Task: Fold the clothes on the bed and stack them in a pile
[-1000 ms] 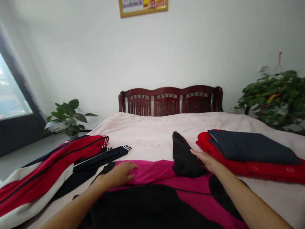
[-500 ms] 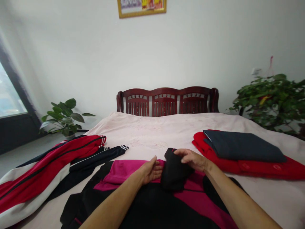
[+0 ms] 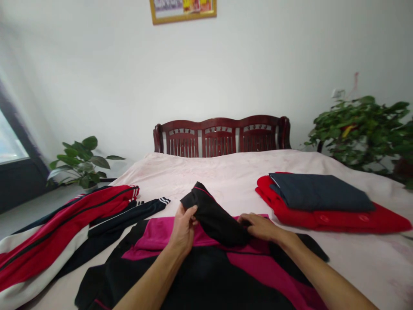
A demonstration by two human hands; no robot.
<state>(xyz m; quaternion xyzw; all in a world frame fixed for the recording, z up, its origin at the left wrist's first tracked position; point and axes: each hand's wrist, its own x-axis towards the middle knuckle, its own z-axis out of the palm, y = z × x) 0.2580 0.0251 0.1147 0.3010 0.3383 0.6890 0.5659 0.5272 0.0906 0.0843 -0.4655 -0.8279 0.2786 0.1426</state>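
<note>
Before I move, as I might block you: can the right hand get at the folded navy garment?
Probably yes: the navy garment lies uncovered atop red clothing, though the right hand is touching black fabric.

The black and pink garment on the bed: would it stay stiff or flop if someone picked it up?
It would probably flop: the garment lies in soft folds. Its raised black part, pinched by the left hand, looks bent, so it likely sags from one grip. Spread wide on the bed, it seems unlikely to roll.
</note>
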